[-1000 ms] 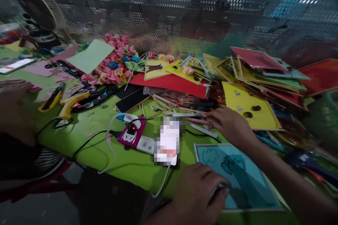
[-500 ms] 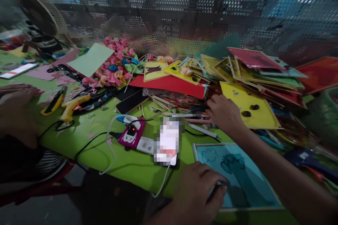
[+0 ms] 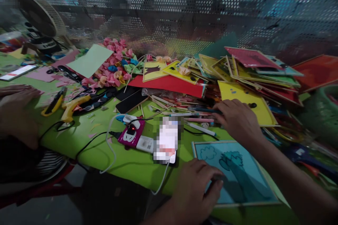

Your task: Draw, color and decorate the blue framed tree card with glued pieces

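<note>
My right hand reaches into a heap of pens and sticks, its fingers closed on the end of a dark pen. A white pen and a pink pen lie just below and beside it. My left hand is curled at the near edge of the table, thumb and forefinger pinched together. Something small and dark shows at those fingertips; its kind is unclear. Partly under that hand lies a blue framed picture of a tree and a cloud.
Behind are stacked framed pictures, a yellow panel and pink paper folds. A lit phone charges beside a purple power strip. A yellow glue gun lies left, near another person's hand. A fan stands behind.
My right hand has moved right and slightly toward me, and the dark pen at its fingers now shows more plainly. My left hand stays near the blue picture.
</note>
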Tool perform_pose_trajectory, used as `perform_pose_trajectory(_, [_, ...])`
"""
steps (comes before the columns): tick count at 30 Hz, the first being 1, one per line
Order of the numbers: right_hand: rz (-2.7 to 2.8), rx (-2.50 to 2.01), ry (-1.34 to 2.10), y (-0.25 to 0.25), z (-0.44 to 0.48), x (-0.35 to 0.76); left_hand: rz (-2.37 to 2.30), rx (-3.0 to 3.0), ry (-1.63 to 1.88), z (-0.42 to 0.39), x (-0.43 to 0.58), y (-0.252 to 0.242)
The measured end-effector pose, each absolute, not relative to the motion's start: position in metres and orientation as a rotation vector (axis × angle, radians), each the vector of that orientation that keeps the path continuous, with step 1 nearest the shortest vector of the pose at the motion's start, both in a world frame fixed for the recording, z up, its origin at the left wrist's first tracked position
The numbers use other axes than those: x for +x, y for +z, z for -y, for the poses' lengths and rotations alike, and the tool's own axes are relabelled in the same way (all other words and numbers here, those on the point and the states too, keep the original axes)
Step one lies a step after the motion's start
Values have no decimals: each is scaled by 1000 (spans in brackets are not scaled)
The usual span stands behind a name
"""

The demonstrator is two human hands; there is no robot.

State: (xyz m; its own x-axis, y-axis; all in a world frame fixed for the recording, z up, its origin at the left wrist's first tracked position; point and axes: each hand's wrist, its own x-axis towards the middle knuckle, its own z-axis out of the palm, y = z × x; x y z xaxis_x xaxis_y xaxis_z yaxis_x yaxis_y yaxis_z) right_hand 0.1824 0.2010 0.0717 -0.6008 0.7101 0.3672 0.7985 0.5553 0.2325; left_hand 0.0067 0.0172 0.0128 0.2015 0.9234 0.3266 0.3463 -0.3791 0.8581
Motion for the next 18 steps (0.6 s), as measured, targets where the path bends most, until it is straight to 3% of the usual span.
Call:
perform_pose_trajectory(10, [2455,-1136,-85,82,-149,228,-1189,1641,1203,-15,4,17])
perform_pose_trajectory(16, [2441,-1166,217,83,-110,246,-1267,1266,1523,-11,7,6])
perform_pose_trajectory(18, [2456,-1150,342,85,-96,250,-1261,1260,1489,-13,6,7])
